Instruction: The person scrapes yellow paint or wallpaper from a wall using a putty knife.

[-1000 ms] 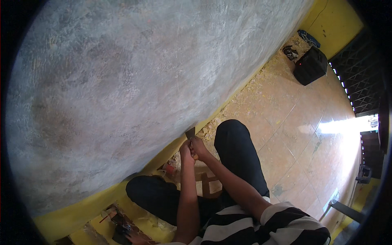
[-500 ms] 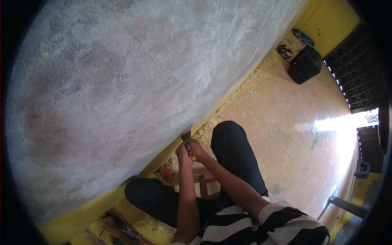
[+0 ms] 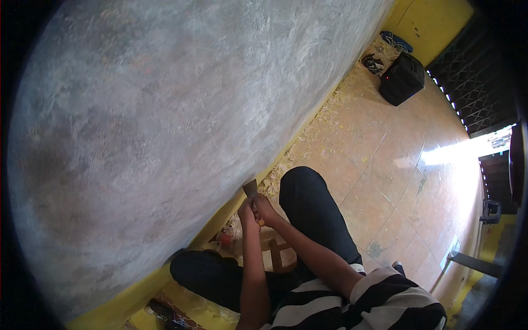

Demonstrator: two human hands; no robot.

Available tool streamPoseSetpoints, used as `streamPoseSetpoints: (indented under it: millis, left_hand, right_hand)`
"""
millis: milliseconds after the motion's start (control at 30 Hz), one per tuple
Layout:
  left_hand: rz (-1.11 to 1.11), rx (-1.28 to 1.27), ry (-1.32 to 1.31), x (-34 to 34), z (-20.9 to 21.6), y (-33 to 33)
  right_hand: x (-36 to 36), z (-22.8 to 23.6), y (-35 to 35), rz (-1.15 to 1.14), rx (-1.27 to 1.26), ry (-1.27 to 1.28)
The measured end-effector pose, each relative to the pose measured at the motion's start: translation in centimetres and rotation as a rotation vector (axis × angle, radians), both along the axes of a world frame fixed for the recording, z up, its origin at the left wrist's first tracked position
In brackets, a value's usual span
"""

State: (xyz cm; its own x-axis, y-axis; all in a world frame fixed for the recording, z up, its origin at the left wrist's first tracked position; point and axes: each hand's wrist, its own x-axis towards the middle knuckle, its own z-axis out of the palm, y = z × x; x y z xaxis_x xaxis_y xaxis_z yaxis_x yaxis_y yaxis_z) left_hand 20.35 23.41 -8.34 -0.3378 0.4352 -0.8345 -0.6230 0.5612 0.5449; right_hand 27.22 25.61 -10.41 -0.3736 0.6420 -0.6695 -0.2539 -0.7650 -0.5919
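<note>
Both my hands are wrapped round one paint scraper (image 3: 251, 188), its flat metal blade pointing away from me at the low yellow strip of wall (image 3: 234, 202). My left hand (image 3: 247, 213) is closed on the left side of the handle. My right hand (image 3: 266, 209) grips it from the right, pressed against the left one. An orange-yellow handle end shows below the fingers; the rest of the handle is hidden. The blade's edge is by the bottom of the grey scraped wall (image 3: 165, 126); whether it touches, I cannot tell.
Pale flakes (image 3: 308, 137) litter the tiled floor (image 3: 357, 181) along the wall. A low wooden stool (image 3: 281, 254) is between my bent legs, with a reddish object (image 3: 224, 238) near my left knee. Farther off stand a black speaker-like box (image 3: 402, 80) and a folding metal gate (image 3: 476, 69).
My hands and the scraper have shifted slightly down, and more of the blade shows. The whole view has turned a little. A dim hand-like shape at the lower left is no longer seen.
</note>
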Motion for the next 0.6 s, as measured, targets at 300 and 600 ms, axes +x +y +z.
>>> streamPoseSetpoints:
  millis: [300,600]
  left_hand:
    - [-0.069,-0.033,-0.113,-0.8,-8.7,4.7]
    - [-0.103,0.115,-0.128,0.5,-6.8,3.7]
  right_hand:
    - [-0.3,-5.4,4.7,-0.083,-0.062,-0.088]
    - [1.2,-4.4,3.8,-0.015,0.18,-0.288]
